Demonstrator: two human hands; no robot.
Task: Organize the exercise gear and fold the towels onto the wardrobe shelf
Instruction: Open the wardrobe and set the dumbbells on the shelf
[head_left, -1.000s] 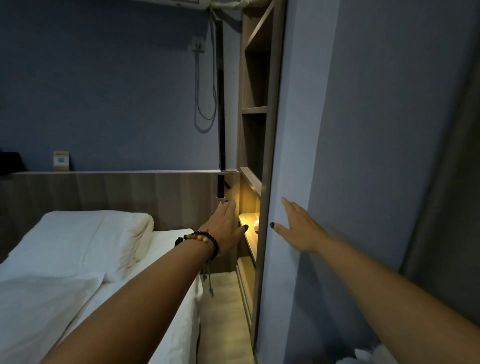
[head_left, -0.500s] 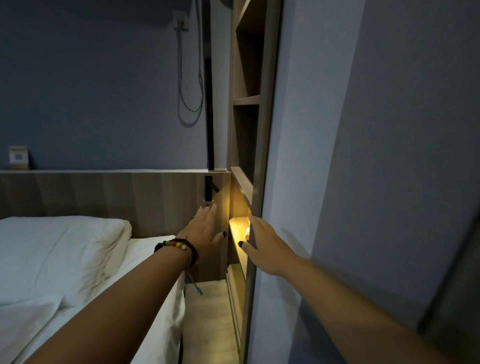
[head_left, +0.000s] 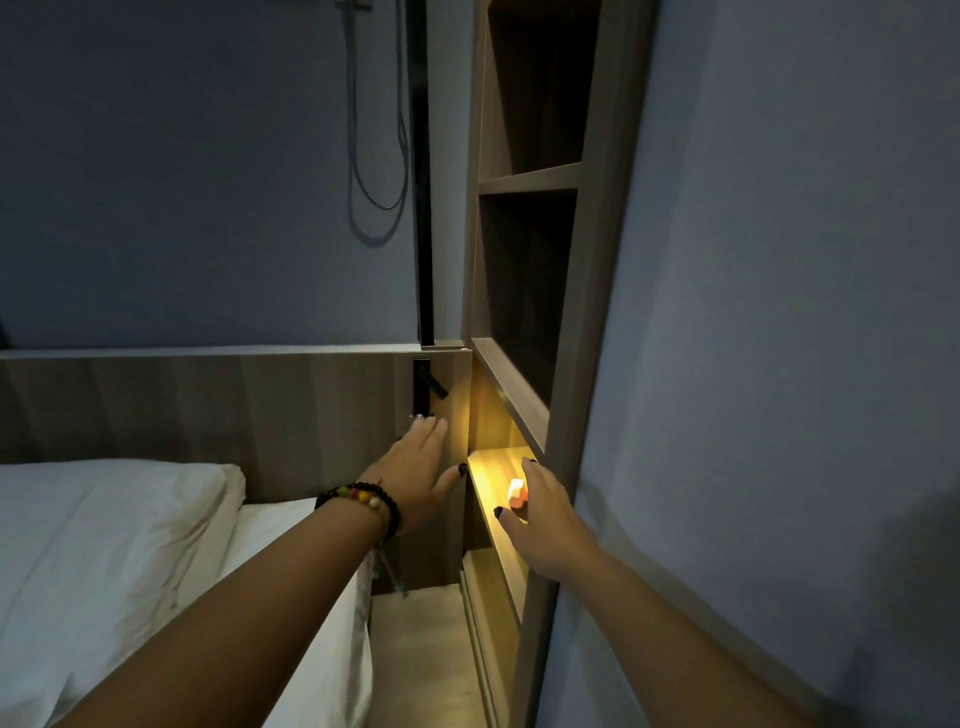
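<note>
Ahead, a dim bedroom corner with two bare forearms stretched forward. On the left, left hand (head_left: 422, 470) flat and spread, fingers straight, fingertips against the brown wooden headboard panel (head_left: 234, 405) just below a thin black bracket (head_left: 423, 387); thumb with dark-painted nail pointing toward the shelf edge. Around that wrist, a beaded bracelet of black, red, yellow and green beads (head_left: 363, 499), with a thin cord hanging beneath. On the right, right hand (head_left: 540, 512) reaching into the lit lower niche of the tall wood-grain wardrobe shelf unit (head_left: 587, 312), fingers loosely extended, thumb apart, close around a small glowing orange-and-white object (head_left: 516, 492) on the warm yellow-lit shelf board (head_left: 491, 470); whether touching it or only beside it, cannot tell. Above, two dark open compartments of the same unit, nothing visible inside. To the left, a white pillow (head_left: 109, 525) on a white-sheeted bed (head_left: 311, 649), hard against the headboard. Between bed and wardrobe, a narrow strip of pale wooden floor (head_left: 421, 654). On the blue-grey wall (head_left: 182, 182), a looped dark cable (head_left: 379, 130) hanging beside a vertical black strip (head_left: 420, 182). No towels or exercise gear in view.
</note>
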